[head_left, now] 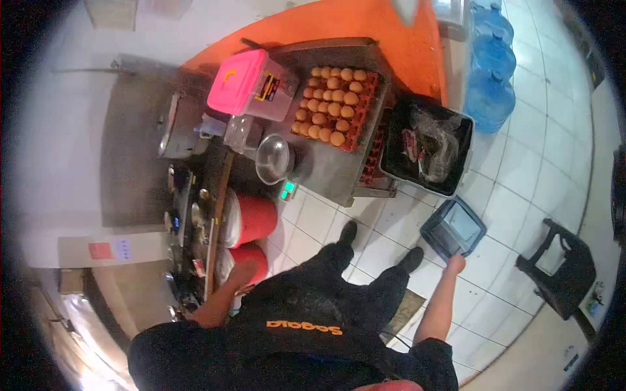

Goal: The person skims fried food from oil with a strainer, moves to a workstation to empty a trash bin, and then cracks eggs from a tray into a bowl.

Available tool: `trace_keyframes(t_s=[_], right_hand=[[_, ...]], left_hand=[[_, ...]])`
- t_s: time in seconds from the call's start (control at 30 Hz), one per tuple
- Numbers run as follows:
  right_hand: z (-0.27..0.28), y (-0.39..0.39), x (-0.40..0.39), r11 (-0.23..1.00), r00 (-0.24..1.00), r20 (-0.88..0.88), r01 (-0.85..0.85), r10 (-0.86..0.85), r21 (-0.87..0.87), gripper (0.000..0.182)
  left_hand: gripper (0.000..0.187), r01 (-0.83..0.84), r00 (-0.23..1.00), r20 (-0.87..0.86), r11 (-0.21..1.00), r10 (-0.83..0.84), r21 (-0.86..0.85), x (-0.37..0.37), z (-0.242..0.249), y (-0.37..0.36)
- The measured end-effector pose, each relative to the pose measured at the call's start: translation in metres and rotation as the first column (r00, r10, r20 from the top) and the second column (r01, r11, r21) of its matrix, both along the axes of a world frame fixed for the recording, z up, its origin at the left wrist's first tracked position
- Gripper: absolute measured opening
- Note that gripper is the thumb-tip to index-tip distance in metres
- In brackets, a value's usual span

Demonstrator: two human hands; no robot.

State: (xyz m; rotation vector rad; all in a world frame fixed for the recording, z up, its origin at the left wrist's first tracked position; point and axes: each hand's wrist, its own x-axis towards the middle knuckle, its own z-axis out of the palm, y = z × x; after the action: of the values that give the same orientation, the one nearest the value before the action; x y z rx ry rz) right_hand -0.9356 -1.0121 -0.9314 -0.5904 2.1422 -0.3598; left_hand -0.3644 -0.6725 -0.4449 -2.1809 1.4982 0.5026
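My right hand (456,262) is closed on the near corner of a dark blue-grey, square plastic tub (430,229), held out over the tiled floor to my right. A pale, shiny surface shows inside it. My left hand (244,274) is low at my left, in front of a red bucket (251,259). It is blurred and its fingers cannot be made out, nor whether it touches the bucket. A second red bucket (255,218) stands just beyond.
Ahead, a metal table (326,171) bears a tray of eggs (334,104), a pink-lidded box (236,81) and a metal bowl (274,159). Right of it stands a black bin (464,146) with plastic waste. Blue water jugs (490,98), a black chair (570,280) and a stove (195,228) flank me.
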Motion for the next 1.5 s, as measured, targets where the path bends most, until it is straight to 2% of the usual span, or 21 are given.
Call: trace_keyframes(t_s=[0.03, 0.07, 0.1, 0.13, 0.17, 0.2, 0.3, 0.37, 0.4, 0.5, 0.6, 0.73, 0.83, 0.9, 0.93, 0.97, 1.0, 1.13, 1.27, 1.33, 1.5], right_hand=[[0.055, -0.012, 0.03, 0.991, 0.999, 0.007, 0.052, -0.052, -0.126, 0.025], [0.133, -0.031, 0.066, 0.964, 0.996, 0.023, 0.095, -0.092, -0.25, 0.025], [0.219, -0.055, 0.109, 0.972, 0.997, -0.063, -0.061, 0.048, -0.226, 0.027], [0.201, -0.061, 0.142, 0.906, 1.0, -0.002, -0.026, 0.028, -0.422, 0.028], [0.252, -0.077, 0.185, 0.853, 0.979, -0.08, -0.203, 0.187, -0.481, 0.026], [0.292, -0.091, 0.23, 0.816, 0.965, 0.067, -0.177, 0.255, -0.551, 0.026], [0.397, -0.118, 0.37, 0.6, 0.809, 0.215, -0.2, 0.547, -0.775, 0.025], [0.426, -0.138, 0.45, 0.292, 0.653, -0.231, -0.589, 0.721, -0.753, 0.032], [0.445, -0.139, 0.479, 0.149, 0.537, -0.344, -0.675, 0.77, -0.722, 0.032], [0.421, -0.147, 0.56, 0.062, 0.39, -0.637, -0.878, 0.665, -0.474, 0.036], [0.401, -0.16, 0.597, 0.076, 0.202, -0.694, -0.975, 0.691, -0.208, 0.035], [0.402, -0.169, 0.615, 0.091, 0.029, -0.623, -0.994, 0.781, 0.068, 0.033], [0.413, -0.172, 0.611, 0.154, 0.166, -0.621, -0.985, 0.766, -0.073, 0.035], [0.424, -0.171, 0.599, 0.302, 0.555, -0.36, -0.772, 0.75, -0.559, 0.036], [0.436, -0.167, 0.598, 0.302, 0.554, -0.365, -0.774, 0.748, -0.556, 0.036], [0.453, -0.16, 0.598, 0.465, 0.715, -0.215, -0.622, 0.665, -0.63, 0.038], [0.47, -0.154, 0.599, 0.604, 0.837, -0.051, -0.434, 0.545, -0.669, 0.04], [0.528, -0.122, 0.608, 0.656, 0.865, 0.062, -0.33, 0.499, -0.679, 0.038], [0.559, -0.084, 0.622, 0.365, 0.671, -0.123, -0.537, 0.731, -0.761, 0.038], [0.564, -0.082, 0.625, 0.491, 0.736, 0.019, -0.431, 0.677, -0.757, 0.039], [0.577, -0.07, 0.627, 0.432, 0.702, -0.008, -0.447, 0.712, -0.784, 0.039]], left_hand=[[0.03, -0.071, 0.996, 0.064, 0.976, 0.059, 0.207, -0.007, 0.011, -0.071], [0.028, -0.247, 0.965, -0.118, 0.96, 0.233, -0.132, 0.002, 0.008, -0.104], [0.026, -0.101, 0.995, -0.011, 0.968, 0.101, -0.231, 0.006, 0.016, -0.148], [0.026, -0.277, 0.958, -0.179, 0.892, 0.225, -0.358, 0.018, 0.017, -0.194], [0.025, -0.209, 0.968, -0.212, 0.896, 0.133, -0.392, 0.034, 0.015, -0.234], [0.023, -0.384, 0.894, -0.394, 0.82, 0.214, -0.425, 0.047, 0.016, -0.272], [0.032, -0.444, 0.766, -0.643, 0.719, -0.006, -0.535, 0.094, -0.004, -0.359], [0.038, 0.097, 0.956, -0.139, 0.724, -0.26, -0.683, 0.143, -0.071, -0.405], [0.038, 0.084, 0.948, -0.171, 0.73, -0.268, -0.679, 0.148, -0.076, -0.421], [0.036, 0.117, 0.926, -0.242, 0.828, -0.29, -0.548, 0.15, -0.083, -0.463], [0.031, 0.151, 0.935, -0.23, 0.889, -0.27, -0.432, 0.155, -0.102, -0.471], [0.032, 0.07, 0.89, -0.335, 0.818, -0.31, -0.571, 0.167, -0.102, -0.47], [0.039, -0.077, 0.781, -0.529, 0.789, -0.333, -0.609, 0.183, -0.098, -0.474], [0.044, -0.123, 0.693, -0.629, 0.802, -0.351, -0.584, 0.193, -0.076, -0.472], [0.045, -0.333, 0.548, -0.796, 0.806, -0.257, -0.489, 0.195, -0.063, -0.464], [0.046, -0.511, 0.359, -0.918, 0.787, -0.169, -0.345, 0.196, -0.048, -0.455], [0.046, -0.509, 0.356, -0.919, 0.789, -0.17, -0.343, 0.196, -0.031, -0.447], [0.044, -0.55, 0.47, -0.878, 0.747, -0.093, -0.373, 0.194, 0.014, -0.41], [0.045, -0.487, 0.64, -0.764, 0.724, -0.085, -0.489, 0.185, 0.04, -0.382], [0.043, -0.529, 0.625, -0.779, 0.709, -0.045, -0.466, 0.182, 0.054, -0.373], [0.042, -0.587, 0.572, -0.813, 0.638, -0.109, -0.499, 0.186, 0.058, -0.36]])
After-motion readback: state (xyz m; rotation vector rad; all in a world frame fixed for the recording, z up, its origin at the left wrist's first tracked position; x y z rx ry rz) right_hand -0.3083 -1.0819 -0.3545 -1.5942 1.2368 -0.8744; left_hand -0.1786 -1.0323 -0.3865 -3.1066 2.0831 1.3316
